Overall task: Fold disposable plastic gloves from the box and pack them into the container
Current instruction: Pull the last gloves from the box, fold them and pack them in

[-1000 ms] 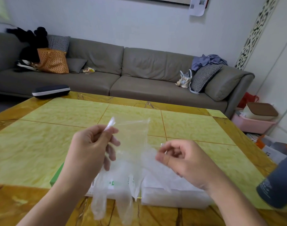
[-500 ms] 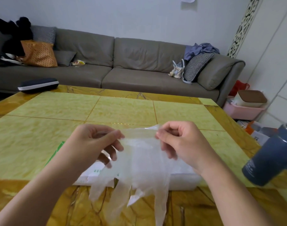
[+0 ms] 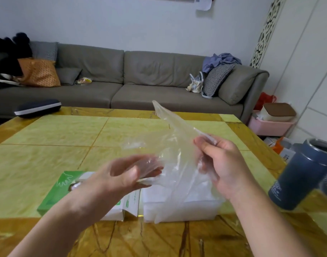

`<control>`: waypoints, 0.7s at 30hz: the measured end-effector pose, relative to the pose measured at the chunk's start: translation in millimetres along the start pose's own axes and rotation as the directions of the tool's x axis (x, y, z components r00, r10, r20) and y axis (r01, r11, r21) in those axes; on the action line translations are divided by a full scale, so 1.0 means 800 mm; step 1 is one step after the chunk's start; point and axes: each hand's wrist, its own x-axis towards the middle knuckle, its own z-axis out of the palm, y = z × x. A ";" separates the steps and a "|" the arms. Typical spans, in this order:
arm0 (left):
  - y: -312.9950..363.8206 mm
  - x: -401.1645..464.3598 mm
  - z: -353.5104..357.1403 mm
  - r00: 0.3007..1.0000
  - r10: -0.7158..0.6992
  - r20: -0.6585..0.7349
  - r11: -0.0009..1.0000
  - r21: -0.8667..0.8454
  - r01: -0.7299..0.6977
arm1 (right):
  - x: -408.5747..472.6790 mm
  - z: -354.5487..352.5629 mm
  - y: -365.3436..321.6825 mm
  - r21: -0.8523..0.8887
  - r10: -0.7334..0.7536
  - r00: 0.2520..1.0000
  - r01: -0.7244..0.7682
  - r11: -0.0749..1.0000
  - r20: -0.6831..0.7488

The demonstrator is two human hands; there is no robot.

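Two hands work one clear glove [image 3: 170, 145] above the desk [image 3: 47, 160]. Your left hand [image 3: 125, 175] lies flat and loose under its lower part, fingers straight, gripping nothing; your right hand [image 3: 220, 164] pinches the upper edge between thumb and fingers. Just under them sit the green glove box [image 3: 55, 193] and, beside it, the white stack of plastic [image 3: 177, 206]; the blue container [image 3: 301, 175] stands at your right. Bring the pinched edge down over the flat palm and press the air out, or the film will likely spring open. Half a second ago both hands pinched the cuff and the fingers hung down; now the left has let go and one tip flips up toward the sofa [image 3: 140, 76].
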 end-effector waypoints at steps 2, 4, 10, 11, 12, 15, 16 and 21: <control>-0.001 0.002 0.014 0.993 -0.013 -0.114 0.994 0.105 0.025 | 0.003 -0.002 0.004 0.001 0.009 1.000 -0.009 1.000 -0.010; -0.003 0.008 0.027 0.972 -0.009 -0.236 0.991 0.131 0.041 | 0.003 -0.003 0.005 -0.020 0.010 1.000 -0.010 1.000 -0.015; -0.005 0.009 0.023 0.971 -0.064 -0.230 0.998 -0.040 0.056 | 0.007 -0.019 0.005 -0.120 -0.004 0.986 -0.016 0.993 -0.164; -0.006 0.009 0.020 0.969 -0.073 -0.237 0.995 -0.089 0.054 | 0.008 -0.022 0.005 -0.147 -0.008 0.983 -0.020 0.989 -0.186; -0.005 0.010 0.019 0.966 -0.084 -0.243 0.989 -0.138 0.051 | 0.008 -0.026 0.005 -0.172 -0.008 0.979 -0.027 0.985 -0.203; 0.003 0.010 0.012 0.950 -0.134 -0.284 0.971 -0.229 0.068 | 0.011 -0.034 0.009 -0.282 -0.016 0.971 -0.054 0.958 -0.239; 0.009 0.009 0.011 0.936 -0.145 -0.320 0.971 -0.226 0.073 | 0.012 -0.037 0.013 -0.333 -0.029 0.968 -0.058 0.941 -0.250; 0.040 -0.002 0.029 0.723 0.321 -0.612 0.938 0.310 -0.154 | 0.010 -0.034 0.028 -0.578 0.036 0.981 -0.142 0.804 -0.190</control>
